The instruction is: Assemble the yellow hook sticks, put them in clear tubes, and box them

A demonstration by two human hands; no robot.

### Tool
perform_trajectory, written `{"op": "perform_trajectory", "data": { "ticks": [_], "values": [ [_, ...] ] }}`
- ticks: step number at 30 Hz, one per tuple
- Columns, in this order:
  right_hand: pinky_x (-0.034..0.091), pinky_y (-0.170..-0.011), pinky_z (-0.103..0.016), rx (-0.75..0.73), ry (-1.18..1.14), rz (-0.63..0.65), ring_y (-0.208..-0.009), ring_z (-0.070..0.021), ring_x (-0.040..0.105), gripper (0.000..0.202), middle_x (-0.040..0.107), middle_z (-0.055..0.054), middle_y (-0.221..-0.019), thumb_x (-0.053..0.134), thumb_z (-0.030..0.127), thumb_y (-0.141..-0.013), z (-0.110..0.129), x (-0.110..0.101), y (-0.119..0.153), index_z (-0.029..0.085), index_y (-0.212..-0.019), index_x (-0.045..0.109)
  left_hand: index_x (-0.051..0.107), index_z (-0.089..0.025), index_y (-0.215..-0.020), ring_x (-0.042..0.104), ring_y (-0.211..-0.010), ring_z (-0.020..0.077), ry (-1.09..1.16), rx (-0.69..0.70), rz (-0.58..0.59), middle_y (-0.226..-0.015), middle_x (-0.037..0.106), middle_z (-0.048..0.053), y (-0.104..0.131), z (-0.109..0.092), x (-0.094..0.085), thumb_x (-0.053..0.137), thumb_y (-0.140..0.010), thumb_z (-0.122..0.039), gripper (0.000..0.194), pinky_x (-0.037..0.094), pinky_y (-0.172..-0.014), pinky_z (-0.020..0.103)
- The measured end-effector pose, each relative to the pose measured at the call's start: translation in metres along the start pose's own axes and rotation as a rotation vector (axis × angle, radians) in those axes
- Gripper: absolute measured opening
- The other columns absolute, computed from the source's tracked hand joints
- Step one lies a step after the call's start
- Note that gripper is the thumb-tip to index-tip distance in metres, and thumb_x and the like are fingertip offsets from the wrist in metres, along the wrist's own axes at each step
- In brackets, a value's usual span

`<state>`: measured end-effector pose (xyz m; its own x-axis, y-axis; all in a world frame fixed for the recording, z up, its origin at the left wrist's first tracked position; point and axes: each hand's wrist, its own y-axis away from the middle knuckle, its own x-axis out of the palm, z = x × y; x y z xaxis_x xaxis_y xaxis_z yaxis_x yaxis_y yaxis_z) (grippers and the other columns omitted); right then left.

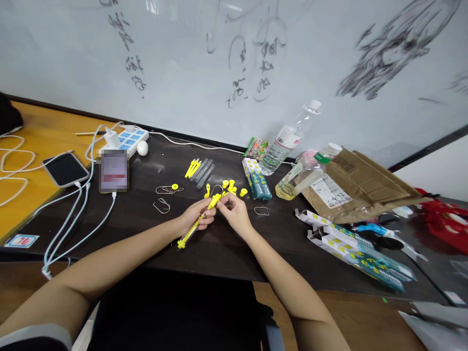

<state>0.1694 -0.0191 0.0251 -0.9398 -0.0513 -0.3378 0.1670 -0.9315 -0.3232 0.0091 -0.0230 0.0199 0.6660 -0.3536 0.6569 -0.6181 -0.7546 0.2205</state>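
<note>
My left hand (195,215) is wrapped round a slim spring scale (192,229) with a clear tube and yellow ends, held slanting above the dark table. My right hand (237,212) pinches at its upper yellow end; the fingertips partly hide what they grip. A curved metal hook shows just beyond that end. Behind my hands lie several small yellow plastic parts (231,185). Clear grey tubes (205,174) and yellow strips (192,168) lie side by side farther back. Bent wire hooks (161,205) rest to the left, one beside a yellow ring (174,186); another wire hook (261,211) lies right.
At left are a power strip (137,139), cables, a phone (66,169) and a blurred-out device (113,170). A water bottle (283,141), a second bottle (292,183), a cardboard parcel (360,175) and printed boxes (360,251) stand or lie at right. A whiteboard rises behind.
</note>
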Motion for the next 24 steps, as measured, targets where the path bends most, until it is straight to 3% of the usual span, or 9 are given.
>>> {"op": "perform_trajectory", "data": {
  "ticks": [5,11,20,24],
  "values": [
    [0.048,-0.062,-0.027,0.030,-0.077,0.001,-0.064,-0.0135,0.057,0.017,0.059,0.000,-0.066,0.059,0.029,-0.077,-0.002,0.002,-0.001,0.019,-0.066,0.051,0.050,-0.017,-0.087,0.026,-0.032,0.0022,-0.053,-0.014,-0.009,-0.057,0.035,-0.009,0.002,-0.003,0.002,0.049,-0.089,-0.041,0.024,0.023,-0.026,0.012],
    [0.050,-0.062,-0.028,0.069,-0.181,0.025,-0.057,-0.0114,0.051,0.020,0.054,0.002,-0.060,0.060,0.032,-0.077,-0.003,0.002,-0.003,0.019,-0.064,0.052,0.052,-0.014,-0.087,0.023,-0.031,0.0017,0.128,-0.141,0.071,-0.055,0.030,-0.009,0.001,-0.003,-0.005,0.043,-0.093,-0.037,0.025,0.020,-0.027,0.012],
    [0.054,-0.061,-0.028,0.088,-0.246,0.113,-0.054,-0.0099,0.046,0.027,0.045,0.004,-0.058,0.050,0.043,-0.085,-0.001,-0.008,-0.003,0.019,-0.073,0.056,0.054,-0.017,-0.097,0.025,-0.031,0.0019,0.157,-0.169,0.099,-0.058,0.038,-0.007,0.003,-0.006,-0.003,0.041,-0.093,-0.036,0.023,0.019,-0.026,0.012],
    [0.054,-0.059,-0.027,0.085,-0.269,0.064,-0.055,-0.0100,0.046,0.024,0.044,0.005,-0.059,0.050,0.043,-0.085,0.000,-0.011,-0.003,0.021,-0.077,0.052,0.055,-0.018,-0.097,0.024,-0.030,0.0017,0.137,-0.190,0.103,-0.058,0.041,-0.007,0.004,-0.006,-0.001,0.042,-0.093,-0.039,0.025,0.020,-0.026,0.012]
  ]
}}
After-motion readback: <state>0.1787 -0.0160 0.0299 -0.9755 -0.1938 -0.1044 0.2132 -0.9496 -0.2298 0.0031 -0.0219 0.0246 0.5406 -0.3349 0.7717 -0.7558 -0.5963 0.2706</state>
